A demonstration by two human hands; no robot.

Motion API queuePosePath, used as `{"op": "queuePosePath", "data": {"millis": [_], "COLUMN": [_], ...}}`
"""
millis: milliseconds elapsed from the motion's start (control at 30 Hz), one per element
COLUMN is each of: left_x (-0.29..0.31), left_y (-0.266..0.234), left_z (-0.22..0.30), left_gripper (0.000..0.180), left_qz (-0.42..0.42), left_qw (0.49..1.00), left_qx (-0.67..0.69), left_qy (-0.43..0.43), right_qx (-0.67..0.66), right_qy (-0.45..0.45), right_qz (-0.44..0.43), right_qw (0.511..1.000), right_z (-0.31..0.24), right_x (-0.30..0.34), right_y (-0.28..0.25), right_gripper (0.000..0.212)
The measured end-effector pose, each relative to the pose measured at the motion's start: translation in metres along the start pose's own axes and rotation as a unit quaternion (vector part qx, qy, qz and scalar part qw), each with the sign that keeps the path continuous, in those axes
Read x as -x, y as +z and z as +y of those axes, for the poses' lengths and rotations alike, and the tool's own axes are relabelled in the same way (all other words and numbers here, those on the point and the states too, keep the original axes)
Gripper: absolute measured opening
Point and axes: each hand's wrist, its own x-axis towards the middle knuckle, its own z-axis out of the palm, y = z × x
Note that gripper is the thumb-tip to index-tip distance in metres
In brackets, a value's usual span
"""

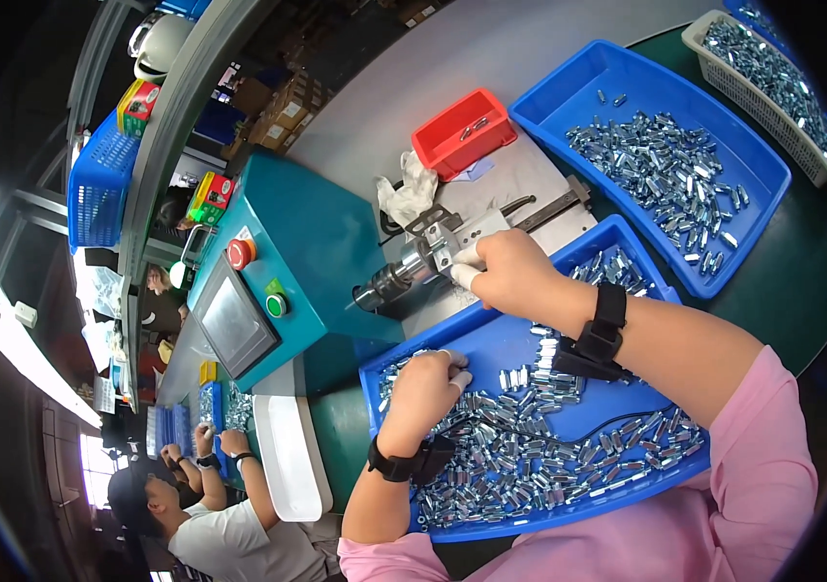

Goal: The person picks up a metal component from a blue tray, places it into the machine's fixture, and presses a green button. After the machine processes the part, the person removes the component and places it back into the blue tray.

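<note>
My right hand (510,273) reaches to the clamping fixture (443,246) of a teal bench machine (312,233). Its thumb and forefinger, with white fingertip covers, close at the fixture's near side; whatever they pinch is hidden. Beside the fixture sits the machine's dark chuck (386,285). My left hand (426,390) is low over the left end of a blue tray (501,351) of shiny metal hex parts (520,441). Its fingers are curled together, also with white covers, and what lies between them cannot be made out. Dark bands circle both wrists.
A larger blue tray (617,73) of similar parts stands at the right, beyond it a white basket (758,102). A red bin (447,145) and white gloves (410,194) lie behind the fixture. A white tray (287,456) is at the left, near a co-worker (239,538).
</note>
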Motion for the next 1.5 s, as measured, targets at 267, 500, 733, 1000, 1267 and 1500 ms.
{"op": "queuePosePath", "data": {"millis": [267, 500, 733, 1000, 1267, 1500], "left_x": [0.002, 0.003, -0.003, -0.003, -0.009, -0.009], "left_y": [0.009, 0.010, 0.013, 0.010, 0.015, 0.019], "left_z": [0.018, 0.026, 0.022, 0.011, -0.014, -0.014], "left_gripper": [0.028, 0.033, 0.025, 0.023, 0.023, 0.025], "left_qz": [0.025, 0.057, 0.082, 0.115, 0.197, 0.216], "left_qw": [0.986, 0.974, 0.968, 0.964, 0.945, 0.942], "left_qx": [0.147, 0.198, 0.218, 0.220, 0.239, 0.232], "left_qy": [0.079, 0.091, 0.091, 0.092, 0.107, 0.109], "right_qx": [-0.182, -0.219, -0.220, -0.167, -0.023, 0.397], "right_qy": [0.064, 0.063, 0.049, 0.040, 0.081, 0.005], "right_qz": [-0.041, -0.032, -0.039, -0.048, 0.009, 0.049], "right_qw": [0.980, 0.973, 0.973, 0.984, 0.996, 0.917], "right_z": [0.009, 0.008, 0.011, 0.014, -0.011, -0.036], "right_x": [0.007, 0.010, 0.009, -0.002, -0.014, -0.039], "right_y": [0.010, 0.013, 0.015, 0.010, -0.011, 0.009], "right_gripper": [0.027, 0.029, 0.029, 0.026, 0.030, 0.030]}}
